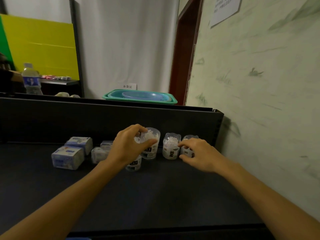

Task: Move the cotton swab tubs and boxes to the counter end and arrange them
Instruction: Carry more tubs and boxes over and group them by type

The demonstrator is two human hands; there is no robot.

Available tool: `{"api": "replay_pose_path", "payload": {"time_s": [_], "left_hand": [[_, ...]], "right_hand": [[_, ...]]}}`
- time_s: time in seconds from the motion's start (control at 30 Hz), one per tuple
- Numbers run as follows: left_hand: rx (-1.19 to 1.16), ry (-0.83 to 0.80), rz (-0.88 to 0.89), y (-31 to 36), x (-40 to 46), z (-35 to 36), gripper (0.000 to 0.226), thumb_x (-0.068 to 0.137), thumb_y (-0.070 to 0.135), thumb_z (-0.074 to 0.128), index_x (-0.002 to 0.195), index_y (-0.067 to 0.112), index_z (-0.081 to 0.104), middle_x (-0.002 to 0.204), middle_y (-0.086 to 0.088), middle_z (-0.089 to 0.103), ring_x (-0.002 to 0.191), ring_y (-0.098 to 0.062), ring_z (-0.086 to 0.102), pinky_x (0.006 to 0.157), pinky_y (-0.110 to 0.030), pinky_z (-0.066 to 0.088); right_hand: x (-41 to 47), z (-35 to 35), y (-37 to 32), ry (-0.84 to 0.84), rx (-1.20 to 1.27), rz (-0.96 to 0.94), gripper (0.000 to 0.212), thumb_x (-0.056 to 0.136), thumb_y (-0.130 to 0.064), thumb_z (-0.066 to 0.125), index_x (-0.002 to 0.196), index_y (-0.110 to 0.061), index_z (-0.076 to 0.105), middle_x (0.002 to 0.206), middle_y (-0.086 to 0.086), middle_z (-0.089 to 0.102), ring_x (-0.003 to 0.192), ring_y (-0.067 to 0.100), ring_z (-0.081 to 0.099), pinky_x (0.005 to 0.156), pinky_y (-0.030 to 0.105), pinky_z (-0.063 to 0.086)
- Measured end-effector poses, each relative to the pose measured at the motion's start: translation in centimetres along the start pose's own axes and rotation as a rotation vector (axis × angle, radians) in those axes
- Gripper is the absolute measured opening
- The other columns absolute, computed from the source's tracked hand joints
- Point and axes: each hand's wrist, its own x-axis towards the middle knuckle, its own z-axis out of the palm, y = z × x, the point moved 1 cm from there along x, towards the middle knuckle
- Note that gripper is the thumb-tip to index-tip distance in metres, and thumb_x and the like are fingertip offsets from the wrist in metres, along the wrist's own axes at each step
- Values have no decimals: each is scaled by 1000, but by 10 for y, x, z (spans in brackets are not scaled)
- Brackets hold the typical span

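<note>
A: What are we seeing right now?

B: We are working at the wall end of the dark counter [155,196]. Our left hand [128,148] is curling its fingers and thumb round the top of a clear round tub [152,146] of cotton swabs, gripping it from above. A second round tub [134,164] is standing just in front, partly hidden under that wrist.

A: And the right?

B: Our right hand [197,153] is reaching to the 2 bear-eared tubs by the back panel. The fingers are curling round the right bear tub [188,144], and the fingertips are touching or nearly touching the left bear tub [170,147]. We cannot tell for certain whether it is a firm grip.

A: The boxes?

B: 2 blue-white boxes, front box [67,157] and rear box [81,143], are sitting well to the left, with 2 small clear cases [99,153] between them and our left hand. Not yet moved, we are guessing.

A: How are we doing this step well?

B: We are judging the tubs light and top-heavy, so gripping lower on the wall is beating pinching the lid. We are keeping each tub upright, sliding the round one in just beside the left bear tub, labels facing us, in 1 row against the back panel. We are steadying the bear tubs with the right hand so nothing is tipping over.
</note>
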Motion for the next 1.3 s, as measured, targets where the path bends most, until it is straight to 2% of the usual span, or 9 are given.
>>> {"api": "replay_pose_path", "payload": {"time_s": [0.2, 0.3, 0.37, 0.53, 0.7, 0.83, 0.93, 1.1, 1.3], "left_hand": [[122, -64, -38, 7, 5, 13, 61, 69, 70, 50, 106, 24, 60, 103, 5, 64, 93, -8, 58, 81, -34, 52], [248, -97, -89, 0, -2, 22, 50, 75, 60, 61, 110, 23, 59, 110, 2, 63, 104, -15, 55, 94, -39, 42], [331, -127, -108, -7, -9, 29, 50, 77, 59, 61, 113, 25, 58, 117, 1, 61, 112, -17, 52, 102, -40, 32], [445, -154, -62, -23, -19, 42, 53, 77, 66, 54, 115, 28, 57, 122, 1, 61, 120, -16, 50, 107, -41, 23], [492, -159, -48, -25, -17, 41, 51, 78, 63, 56, 115, 27, 57, 122, 1, 60, 121, -18, 49, 108, -43, 24], [498, -198, -52, -27, -16, 37, 56, 78, 65, 55, 121, 29, 53, 135, 2, 50, 127, -18, 42, 108, -41, 23], [508, -222, -57, -27, -15, 25, 59, 79, 65, 53, 127, 32, 48, 139, 6, 44, 130, -16, 38, 110, -38, 20], [561, -192, -55, -39, -21, -11, 63, 75, 70, 38, 118, 29, 57, 124, 2, 58, 114, -21, 54, 99, -44, 36], [619, -195, -114, -61, -50, -76, 59, 74, 66, 41, 114, 27, 60, 119, -1, 63, 110, -25, 60, 94, -49, 42]], "right_hand": [[2, 5, 10, -9, 38, -17, 44, 88, -38, 62, 130, -32, 49, 130, -3, 52, 114, 11, 51, 93, 36, 50], [3, 9, 16, -19, 42, -28, 45, 88, -39, 62, 131, -31, 49, 130, -3, 53, 114, 11, 51, 93, 35, 50], [3, 13, 19, -29, 45, -38, 45, 89, -38, 62, 131, -29, 49, 130, -3, 53, 114, 11, 52, 93, 34, 50], [6, 24, 26, -54, 51, -67, 41, 90, -37, 61, 129, -26, 52, 124, -2, 56, 108, 10, 54, 89, 32, 51], [17, 24, 25, -55, 56, -98, 42, 89, -39, 61, 129, -29, 51, 123, -3, 56, 107, 9, 54, 89, 31, 50], [36, 19, 15, -24, 80, -137, 46, 88, -39, 63, 131, -31, 48, 126, -5, 55, 110, 7, 53, 90, 25, 48], [49, 15, -1, -16, 67, -184, 50, 88, -40, 62, 135, -31, 45, 131, -4, 53, 116, 10, 50, 97, 31, 46], [64, 13, -32, 29, 12, -256, 55, 91, -41, 57, 141, -29, 39, 132, -3, 50, 119, 13, 46, 98, 31, 43], [74, 27, -100, 67, -55, -335, 56, 94, -41, 50, 145, -27, 33, 136, -2, 46, 122, 16, 44, 100, 31, 41]]}}
